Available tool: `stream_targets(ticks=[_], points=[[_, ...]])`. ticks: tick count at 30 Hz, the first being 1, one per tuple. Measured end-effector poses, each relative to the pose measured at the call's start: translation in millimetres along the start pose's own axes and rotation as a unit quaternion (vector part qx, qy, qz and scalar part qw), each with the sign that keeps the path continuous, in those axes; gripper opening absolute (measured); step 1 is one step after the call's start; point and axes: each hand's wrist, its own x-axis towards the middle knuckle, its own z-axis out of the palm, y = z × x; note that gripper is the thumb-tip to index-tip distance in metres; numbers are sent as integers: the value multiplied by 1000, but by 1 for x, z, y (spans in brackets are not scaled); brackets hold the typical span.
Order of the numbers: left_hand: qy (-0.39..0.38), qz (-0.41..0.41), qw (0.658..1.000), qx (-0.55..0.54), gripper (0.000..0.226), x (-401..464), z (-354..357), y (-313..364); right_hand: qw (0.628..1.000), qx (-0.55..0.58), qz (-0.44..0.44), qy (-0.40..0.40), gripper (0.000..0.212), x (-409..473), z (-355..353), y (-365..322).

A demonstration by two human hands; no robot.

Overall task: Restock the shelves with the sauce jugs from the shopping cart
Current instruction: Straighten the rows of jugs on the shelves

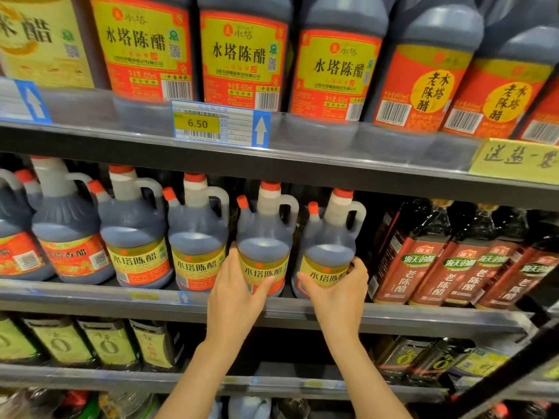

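Two dark sauce jugs with red caps, white handles and yellow-red labels stand side by side on the middle shelf (393, 316). My left hand (234, 293) grips the left jug (263, 237) low on its label. My right hand (338, 290) grips the right jug (329, 240) the same way, fingers wrapped round its right side. Both jugs stand upright at the shelf's front edge. More jugs of the same kind (198, 234) line the shelf to the left.
Tall dark bottles with red labels (420, 261) stand just right of the right jug. The upper shelf holds large vinegar jugs (242, 55) and a 6.50 price tag (220, 124). Green-labelled bottles (106, 343) fill the shelf below. No cart is in view.
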Motion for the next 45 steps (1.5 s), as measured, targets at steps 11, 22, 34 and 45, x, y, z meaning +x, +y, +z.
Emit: stream_targets(ticks=[11,22,34,45], points=[[9,-10,1000,14,66,3,4,1,1000,1,-4,-5,96,-1,0,1],[6,8,1000,18,71,6,2,-1,999,-29,15,15,101,-3,3,-7],[-29,-4,999,36,78,5,-5,6,997,-71,41,-5,101,-6,-2,-13],[-68,170,953,240,26,-21,-95,98,925,-333,-167,-74,39,-43,-119,-73]])
